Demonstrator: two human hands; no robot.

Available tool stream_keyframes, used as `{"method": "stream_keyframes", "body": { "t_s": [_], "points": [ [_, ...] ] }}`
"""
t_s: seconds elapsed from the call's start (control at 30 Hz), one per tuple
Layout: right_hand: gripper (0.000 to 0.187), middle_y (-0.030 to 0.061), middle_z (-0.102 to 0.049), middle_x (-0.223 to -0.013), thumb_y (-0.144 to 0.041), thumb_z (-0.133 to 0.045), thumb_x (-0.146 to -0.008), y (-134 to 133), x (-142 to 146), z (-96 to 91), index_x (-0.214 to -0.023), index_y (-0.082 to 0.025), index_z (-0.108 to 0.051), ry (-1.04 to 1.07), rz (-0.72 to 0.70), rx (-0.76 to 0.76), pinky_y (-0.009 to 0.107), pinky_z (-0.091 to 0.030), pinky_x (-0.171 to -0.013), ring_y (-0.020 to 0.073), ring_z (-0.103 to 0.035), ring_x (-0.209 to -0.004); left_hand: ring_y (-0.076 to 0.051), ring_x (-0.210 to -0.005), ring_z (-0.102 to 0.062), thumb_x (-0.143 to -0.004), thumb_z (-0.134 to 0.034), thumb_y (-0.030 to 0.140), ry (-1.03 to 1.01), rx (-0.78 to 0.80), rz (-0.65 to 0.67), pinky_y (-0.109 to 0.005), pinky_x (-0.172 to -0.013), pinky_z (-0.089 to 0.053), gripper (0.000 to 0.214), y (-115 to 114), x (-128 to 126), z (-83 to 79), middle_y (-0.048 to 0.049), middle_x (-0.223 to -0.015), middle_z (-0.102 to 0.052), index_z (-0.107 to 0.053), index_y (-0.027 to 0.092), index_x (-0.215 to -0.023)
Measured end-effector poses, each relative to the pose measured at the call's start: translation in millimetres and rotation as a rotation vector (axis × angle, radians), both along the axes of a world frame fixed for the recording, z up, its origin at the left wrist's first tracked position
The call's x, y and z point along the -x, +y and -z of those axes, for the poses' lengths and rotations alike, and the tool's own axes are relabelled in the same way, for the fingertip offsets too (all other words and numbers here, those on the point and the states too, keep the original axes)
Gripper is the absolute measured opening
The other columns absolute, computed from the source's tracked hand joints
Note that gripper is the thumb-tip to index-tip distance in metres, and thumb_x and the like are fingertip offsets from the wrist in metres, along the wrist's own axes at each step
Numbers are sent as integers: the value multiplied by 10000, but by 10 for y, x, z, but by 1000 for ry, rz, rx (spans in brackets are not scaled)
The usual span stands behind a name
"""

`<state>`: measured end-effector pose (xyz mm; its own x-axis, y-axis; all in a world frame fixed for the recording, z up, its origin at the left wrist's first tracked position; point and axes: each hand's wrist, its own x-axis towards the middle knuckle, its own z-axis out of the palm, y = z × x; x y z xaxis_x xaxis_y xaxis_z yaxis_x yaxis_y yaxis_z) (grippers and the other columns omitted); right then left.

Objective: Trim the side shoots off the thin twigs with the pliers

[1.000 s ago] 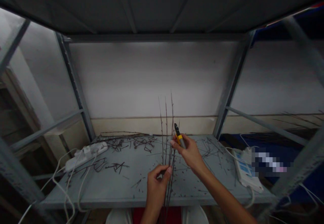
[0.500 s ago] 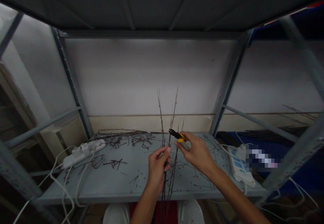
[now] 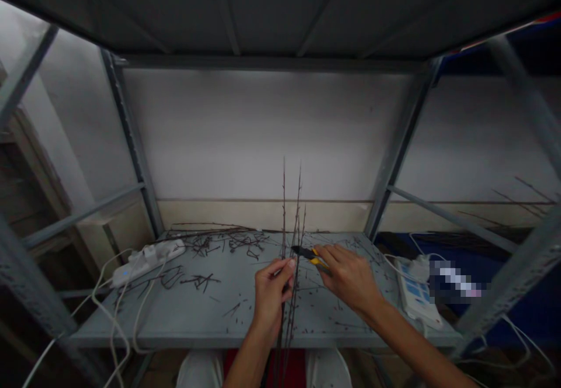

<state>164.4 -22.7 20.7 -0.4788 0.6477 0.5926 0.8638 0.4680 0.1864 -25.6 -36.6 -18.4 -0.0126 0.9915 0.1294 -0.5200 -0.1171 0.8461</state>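
Down come the pliers [image 3: 316, 259] — a second ago they pointed up at the wall, and now they lie tipped over to the left, their black head level with the pinching fingers! Higher on the stems, too, goes the left hand [image 3: 272, 286], up from where it sat near the front of the worktop [image 3: 175, 315]. It's closed now, thumb against fingers, gripping a few long, thin twigs [image 3: 284, 212] that stand nearly upright, tips showing against the pale wall [image 3: 263, 137] and lower ends running down past the front edge. Over on the other side, the right hand [image 3: 348, 274] is wrapped around the yellow-and-grey handles, with the pliers' nose right at the stems, just above the left thumb; whether it touches one, I cannot tell.

Look across the grey surface: tangled twig pieces [image 3: 239, 245] at the back left, small dark bits [image 3: 307, 303] scattered to the right of the stems. One white power strip [image 3: 149, 262] sits at the left edge with cables trailing off, another white power strip [image 3: 418, 297] at the right — and metal posts [image 3: 134, 137] frame the lot.
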Motion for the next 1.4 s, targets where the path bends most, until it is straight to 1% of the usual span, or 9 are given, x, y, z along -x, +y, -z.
{"method": "stream_keyframes", "body": {
  "t_s": [0.17,0.3,0.43,0.57,0.83,1.03,1.27,1.33,1.4],
  "points": [
    [160,49,-755,-935,-286,-631,-885,-9,143,95,-1013,-224,-705,469,-26,297,333,-493,-734,246,-696,-834,-57,-526,-353,-718,-852,460,-67,46,-29,-150,-388,-195,398,35,30,17,24,-624,-472,-783,116,-905],
    [366,82,-755,-930,-525,-651,-860,22,314,-79,-992,-188,-710,1013,-134,484,335,-511,-716,254,-688,-838,-63,-531,-351,-729,-840,471,-36,43,-3,-154,-388,-190,400,18,52,8,21,-629,-470,-775,114,-896],
    [402,92,-736,-916,-536,-716,-797,135,419,-282,-971,-174,-701,1237,-203,524,295,-468,-587,234,-655,-782,-57,-512,-335,-735,-834,481,-24,40,27,-159,-387,-179,403,-29,27,49,25,-621,-466,-765,115,-889],
    [359,67,-711,-893,-471,-772,-745,264,469,-357,-940,-183,-684,1321,-261,488,292,-460,-578,208,-629,-737,-42,-472,-299,-728,-832,504,-16,62,29,-163,-382,-171,426,-47,4,104,38,-597,-459,-766,122,-905],
    [293,60,-711,-905,-420,-762,-763,340,474,-469,-921,-191,-672,1268,-329,407,358,-506,-808,237,-653,-873,-41,-469,-297,-708,-832,538,29,68,7,-162,-387,-166,449,-48,11,98,43,-585,-446,-765,126,-872],
    [328,66,-712,-889,-442,-773,-741,382,459,-594,-911,-182,-668,1290,-284,425,322,-492,-675,215,-639,-778,-22,-435,-262,-694,-827,574,70,77,-1,-157,-379,-157,481,-38,-12,137,56,-574,-437,-756,129,-865],
    [258,53,-696,-874,-396,-753,-760,380,459,-618,-881,-187,-663,1251,-336,406,319,-492,-728,218,-633,-835,-32,-405,-289,-656,-840,598,55,75,0,-160,-343,-188,512,11,-32,197,52,-545,-455,-763,129,-848],
    [239,50,-695,-884,-388,-738,-768,349,472,-631,-878,-191,-661,1261,-320,416,304,-482,-678,207,-625,-798,-45,-393,-341,-669,-827,605,70,60,14,-171,-337,-256,509,18,-38,203,37,-550,-494,-769,129,-839],
    [251,45,-689,-878,-404,-729,-772,312,492,-646,-890,-193,-659,1285,-307,432,292,-466,-610,190,-608,-726,-103,-472,-506,-676,-822,606,80,41,19,-193,-377,-384,509,18,-45,180,-17,-623,-589,-783,128,-847]
  ]
}}
